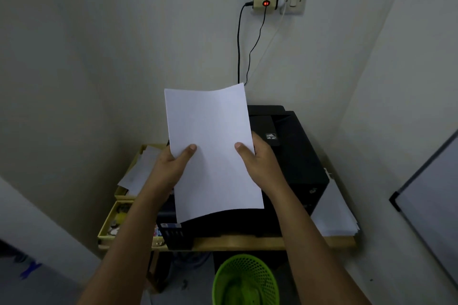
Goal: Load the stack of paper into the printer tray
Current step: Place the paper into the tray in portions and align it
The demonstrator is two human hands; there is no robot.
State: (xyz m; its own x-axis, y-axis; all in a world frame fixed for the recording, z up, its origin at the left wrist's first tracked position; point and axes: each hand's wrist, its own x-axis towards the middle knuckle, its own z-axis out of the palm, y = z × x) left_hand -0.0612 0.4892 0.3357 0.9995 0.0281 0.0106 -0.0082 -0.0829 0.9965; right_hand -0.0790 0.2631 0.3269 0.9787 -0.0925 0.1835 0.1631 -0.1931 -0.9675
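Note:
A white stack of paper (213, 146) is held up in the air above the black printer (297, 156), tilted with its top edge toward the wall. My left hand (171, 163) grips its left edge, thumb on the front face. On the right edge my right hand (257, 158) grips the same way. The printer stands on a small wooden table (247, 242); the sheets hide most of its top and left side, so its tray opening is mostly out of sight.
Yellow trays (111, 220) with papers and small items sit left of the printer. More white sheets (334, 218) lie to its right. A green mesh bin (245, 280) stands under the table. Cables hang from a wall socket (266, 0). A whiteboard (431, 205) leans at right.

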